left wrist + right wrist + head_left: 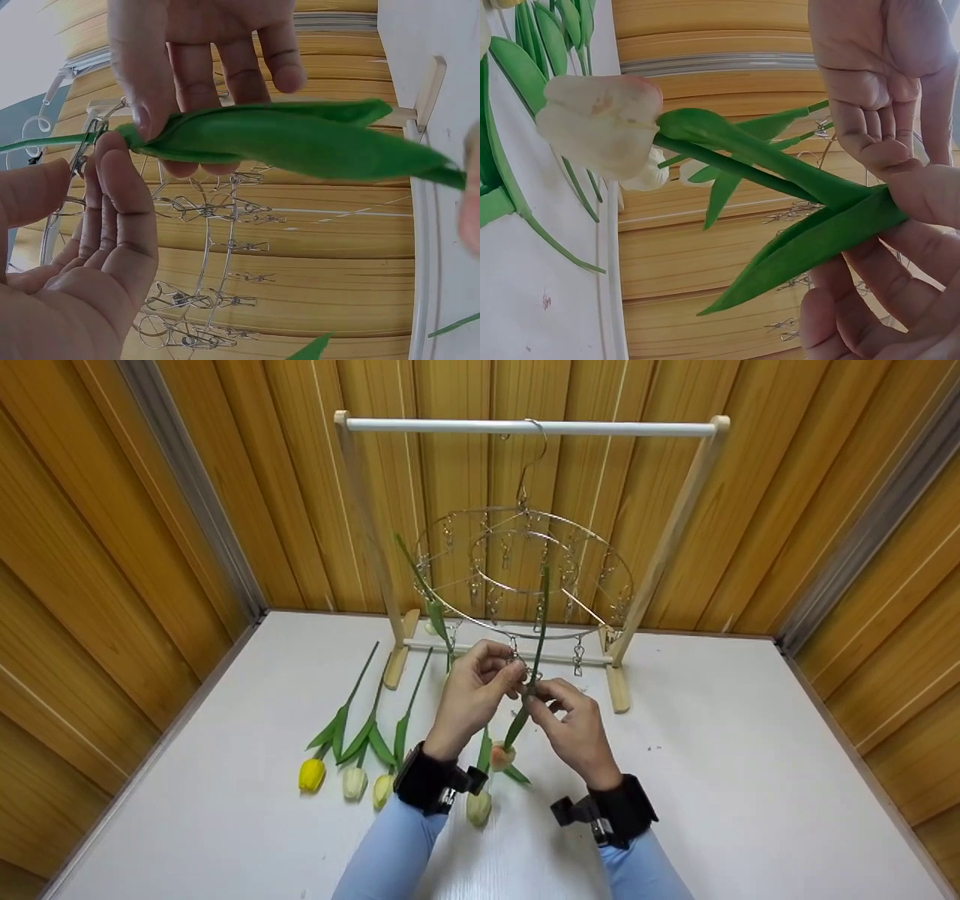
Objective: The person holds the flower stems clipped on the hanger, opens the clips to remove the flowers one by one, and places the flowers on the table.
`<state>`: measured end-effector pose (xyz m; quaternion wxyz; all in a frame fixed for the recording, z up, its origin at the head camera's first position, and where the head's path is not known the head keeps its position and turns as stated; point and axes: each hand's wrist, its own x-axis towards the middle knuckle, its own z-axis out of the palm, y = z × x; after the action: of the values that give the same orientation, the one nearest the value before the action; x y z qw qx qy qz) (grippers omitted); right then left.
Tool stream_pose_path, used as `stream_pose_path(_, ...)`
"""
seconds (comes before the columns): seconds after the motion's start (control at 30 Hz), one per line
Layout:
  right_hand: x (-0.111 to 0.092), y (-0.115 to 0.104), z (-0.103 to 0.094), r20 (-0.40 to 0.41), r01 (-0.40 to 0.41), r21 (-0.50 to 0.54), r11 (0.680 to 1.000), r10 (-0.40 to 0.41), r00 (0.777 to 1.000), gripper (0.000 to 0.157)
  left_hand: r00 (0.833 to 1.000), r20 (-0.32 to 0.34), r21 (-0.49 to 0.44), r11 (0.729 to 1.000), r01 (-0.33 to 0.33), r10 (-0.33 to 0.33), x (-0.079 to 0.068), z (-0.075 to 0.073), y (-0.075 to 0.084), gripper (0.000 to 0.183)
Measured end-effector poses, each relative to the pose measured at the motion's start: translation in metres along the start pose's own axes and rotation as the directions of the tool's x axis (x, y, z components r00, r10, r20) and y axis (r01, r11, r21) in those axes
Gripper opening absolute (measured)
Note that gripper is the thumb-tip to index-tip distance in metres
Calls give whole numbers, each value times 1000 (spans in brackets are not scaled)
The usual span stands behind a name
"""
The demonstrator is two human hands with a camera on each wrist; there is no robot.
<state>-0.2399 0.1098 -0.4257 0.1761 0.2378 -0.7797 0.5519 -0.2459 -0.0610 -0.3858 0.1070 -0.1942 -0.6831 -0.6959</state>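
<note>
The right hand (576, 729) pinches a peach-white, green-leaved tulip (516, 727), bloom (502, 757) down, stem (541, 622) near upright, beside the silvery wire clip (80, 150) the left hand (472, 690) pinches below the metal hoop's near edge (480, 625).

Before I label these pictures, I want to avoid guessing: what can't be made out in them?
- Left wrist view: most of the bloom of the held tulip, cut off by the right edge.
- Right wrist view: that tulip's upper stem, hidden by the right hand.
- Head view: part of the pale yellow tulip, behind the left wrist strap.
- Head view: the specks on the tabletop, too small to identify.
</note>
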Motion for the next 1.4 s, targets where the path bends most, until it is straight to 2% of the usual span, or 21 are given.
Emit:
stream_pose_path(0.33,1,-1,-3,-5,-37,-21,999,37,999,13,1000,-6,40,999,8,-7,-3,-6,-1,21)
stream_pose_path(0.73,0,-2,-7,-7,-26,-25,999,25,1000,15,999,-33,120,993,7,-3,-5,-8,-2,23)
stream_pose_path(0.97,0,-3,-6,-14,-33,-18,999,32,999,16,999,-55,92,996,6,-1,-7,-7,-4,23)
stream_pose_path(1.17,0,-4,-5,-21,-24,-15,1000,23,1000,16,995,-100,80,997,2,6,-12,-5,-6,21)
stream_pose_path(1.4,-2,-5,-5,-22,-19,-12,1000,18,1000,17,991,-131,26,1000,-6,9,-17,-2,-8,19)
